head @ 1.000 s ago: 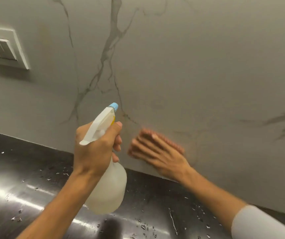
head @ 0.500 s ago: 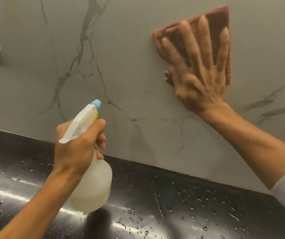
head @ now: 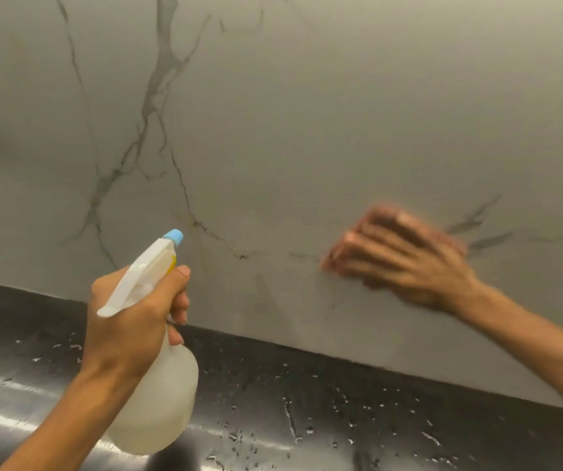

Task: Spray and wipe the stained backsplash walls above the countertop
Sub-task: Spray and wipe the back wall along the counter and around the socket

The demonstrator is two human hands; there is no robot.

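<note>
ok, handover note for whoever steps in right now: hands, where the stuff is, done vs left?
Left hand: shut on the spray bottle, held above the countertop, nozzle toward the backsplash; not clearly squeezing the trigger.
Right hand: flat on the cloth, pressing it to the wall low right; motion-blurred, so mid-wipe.
Done: cannot tell how much wall is wiped. Water drops lie on the countertop.
Left: faint brownish marks show along the veins right of the nozzle; likely wipe there next, respray if needed. The drops may want wiping after.
</note>
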